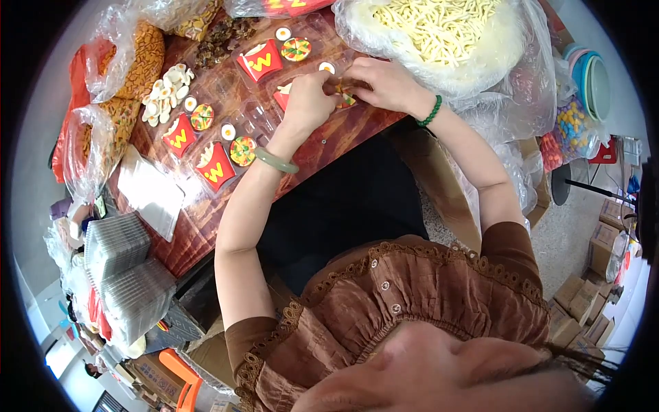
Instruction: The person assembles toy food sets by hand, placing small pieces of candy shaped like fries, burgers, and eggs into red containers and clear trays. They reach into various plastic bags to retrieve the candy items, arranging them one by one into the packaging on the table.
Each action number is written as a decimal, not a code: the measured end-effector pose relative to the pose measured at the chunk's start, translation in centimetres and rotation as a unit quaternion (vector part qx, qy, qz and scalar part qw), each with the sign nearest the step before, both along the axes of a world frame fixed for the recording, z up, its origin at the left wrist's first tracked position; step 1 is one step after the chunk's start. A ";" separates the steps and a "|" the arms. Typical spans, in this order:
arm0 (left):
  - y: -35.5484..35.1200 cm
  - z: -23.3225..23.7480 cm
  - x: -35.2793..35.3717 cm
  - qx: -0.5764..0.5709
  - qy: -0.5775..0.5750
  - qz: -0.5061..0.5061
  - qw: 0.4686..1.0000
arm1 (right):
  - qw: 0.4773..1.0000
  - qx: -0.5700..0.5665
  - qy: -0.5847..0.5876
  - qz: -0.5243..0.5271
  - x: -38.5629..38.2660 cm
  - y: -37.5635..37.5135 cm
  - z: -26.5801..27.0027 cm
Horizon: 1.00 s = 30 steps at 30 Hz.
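My left hand (311,101), with a pale bangle on its wrist, is closed in a pinch over the tabletop. Close against it, my right hand (386,84) pinches too, a green bead bracelet on that wrist. Something small and brownish shows between the fingertips, too hidden to name. Beneath the hands lie a partly covered red fries-box piece and a small pizza piece (347,100), with a fried-egg piece (327,67) just beyond. Similar sets lie around, each with a red fries box (261,62), a round pizza (296,49) and an egg (283,33).
A large plastic bag of pale yellow fry-shaped pieces (439,31) stands at the back right. White pieces (167,93) and dark brown pieces (223,40) are heaped on the wood-patterned table (316,154). Bags of orange-brown pieces (141,58) line the left; stacked clear trays (127,275) stand lower left.
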State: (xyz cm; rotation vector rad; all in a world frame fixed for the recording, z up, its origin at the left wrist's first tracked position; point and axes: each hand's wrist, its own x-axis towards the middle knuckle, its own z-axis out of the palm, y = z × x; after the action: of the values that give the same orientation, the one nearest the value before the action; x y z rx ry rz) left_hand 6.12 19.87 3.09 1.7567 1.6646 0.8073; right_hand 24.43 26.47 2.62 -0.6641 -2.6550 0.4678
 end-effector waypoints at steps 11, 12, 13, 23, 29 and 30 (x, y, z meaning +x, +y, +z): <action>0.3 -0.6 0.2 0.038 0.032 0.004 0.999 | 0.995 -0.072 -0.001 -0.065 -0.7 -0.6 0.6; 0.3 -0.6 0.2 0.037 0.036 0.003 0.999 | 0.989 -0.116 0.030 -0.082 -0.7 -0.7 0.3; 0.3 -0.6 0.2 0.037 0.036 0.001 0.999 | 0.981 -0.158 0.061 -0.099 -0.7 -0.8 0.1; -0.6 1.0 -1.3 0.033 -0.041 0.038 0.998 | 0.986 -0.115 0.048 -0.111 -0.5 -0.5 -0.7; -0.9 0.7 -1.4 -0.002 -0.067 0.056 0.996 | 0.995 -0.070 0.071 -0.031 -0.7 -0.6 -0.6; -1.0 0.8 -1.4 -0.022 -0.065 0.059 0.996 | 0.997 -0.049 0.050 -0.022 -0.6 -0.4 -1.0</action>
State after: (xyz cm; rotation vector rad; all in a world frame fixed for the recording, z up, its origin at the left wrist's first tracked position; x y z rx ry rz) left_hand 4.77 18.87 3.86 1.5540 1.6994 0.9114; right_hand 23.80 26.04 1.59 -0.7091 -2.5320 0.6049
